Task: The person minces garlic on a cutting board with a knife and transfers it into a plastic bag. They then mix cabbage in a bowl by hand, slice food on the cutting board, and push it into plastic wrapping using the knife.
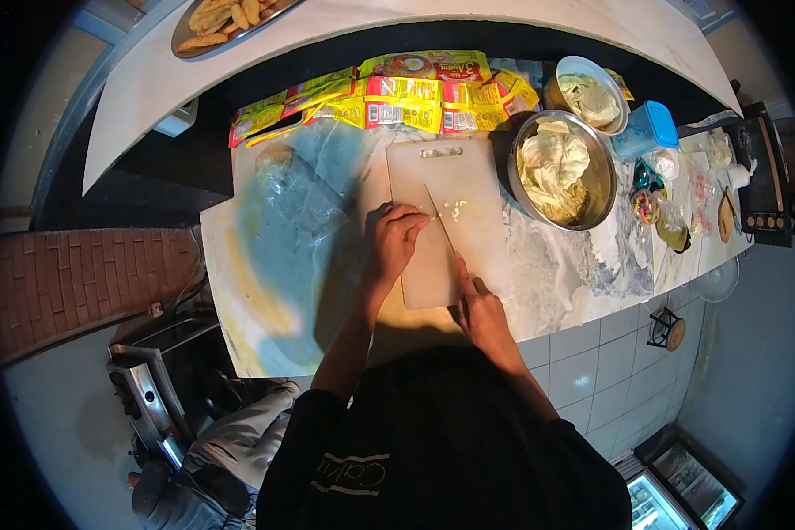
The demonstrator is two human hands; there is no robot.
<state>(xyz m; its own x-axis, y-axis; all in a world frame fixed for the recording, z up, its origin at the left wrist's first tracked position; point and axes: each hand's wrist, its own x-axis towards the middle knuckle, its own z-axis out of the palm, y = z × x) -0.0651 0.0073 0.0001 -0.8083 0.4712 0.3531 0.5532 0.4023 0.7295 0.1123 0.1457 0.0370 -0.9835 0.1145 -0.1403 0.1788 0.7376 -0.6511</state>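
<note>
A white cutting board lies on the counter in front of me. My right hand is closed around the handle of a knife, whose thin blade slants up and left across the board. Small pale chopped bits, possibly garlic, lie just right of the blade. Left of the blade, my left hand is closed, fingertips pinched on a small pale piece against the knife; the fingers mostly hide it. Its kind is too small to make out.
Yellow and red food packets line the board's far side. A metal bowl of cabbage stands right of the board, with another bowl and a blue container behind. Clear plastic lies left. A person is at lower left.
</note>
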